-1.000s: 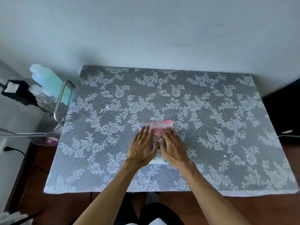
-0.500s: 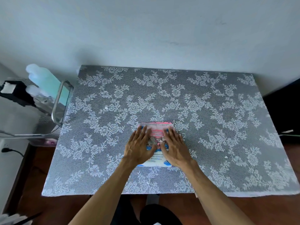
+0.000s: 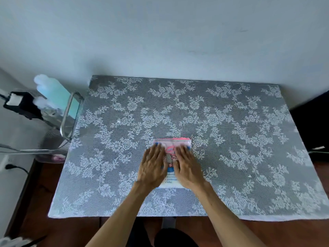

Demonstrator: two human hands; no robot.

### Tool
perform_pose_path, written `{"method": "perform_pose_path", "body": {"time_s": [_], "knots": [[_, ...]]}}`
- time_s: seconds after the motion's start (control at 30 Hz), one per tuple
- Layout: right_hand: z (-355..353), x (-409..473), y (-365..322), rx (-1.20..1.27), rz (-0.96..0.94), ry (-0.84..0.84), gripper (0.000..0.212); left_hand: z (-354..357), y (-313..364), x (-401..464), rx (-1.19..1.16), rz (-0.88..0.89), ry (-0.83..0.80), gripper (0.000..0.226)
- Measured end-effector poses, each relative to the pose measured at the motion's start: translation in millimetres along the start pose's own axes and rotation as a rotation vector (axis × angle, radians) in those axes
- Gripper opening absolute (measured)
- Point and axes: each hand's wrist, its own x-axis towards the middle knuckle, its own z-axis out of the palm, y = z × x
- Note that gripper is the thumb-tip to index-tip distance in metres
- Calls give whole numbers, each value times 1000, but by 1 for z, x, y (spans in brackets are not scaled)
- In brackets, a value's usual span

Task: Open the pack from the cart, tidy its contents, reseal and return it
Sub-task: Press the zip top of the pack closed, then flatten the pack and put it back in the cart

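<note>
A flat pink, white and blue printed pack lies on the lace-covered table, a little in front of its middle. My left hand rests palm-down on the pack's left half, fingers spread. My right hand lies flat on its right half in the same way. Neither hand grips it; both press it against the cloth. The pack's pink far edge and white near edge show past my hands. Whether its seal is closed cannot be made out.
A metal cart with a tubular handle stands against the table's left edge, carrying a pale blue bottle and a black object. A wall runs behind the table. A dark piece of furniture stands at the right.
Both hands have stayed flat on the pack and slid a little apart towards its sides, so more of the printed middle shows between them. The pack itself has not moved.
</note>
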Motion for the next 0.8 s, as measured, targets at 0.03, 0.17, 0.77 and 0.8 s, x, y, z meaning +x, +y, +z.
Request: {"method": "perform_pose_path", "body": {"time_s": [0.03,0.17,0.77,0.8], "knots": [[2,1,3,-23,25,-22,62,1,-3,1,12,-19,-10,68],[5,7,10,-65,88,-65,72,1,-8,6,63,-30,-18,79],[-3,-19,1,56,4,12,57,-4,8,-16,-11,34,-5,73],[0,-19,3,43,6,2,58,-2,6,-16,-14,18,-1,75]]}}
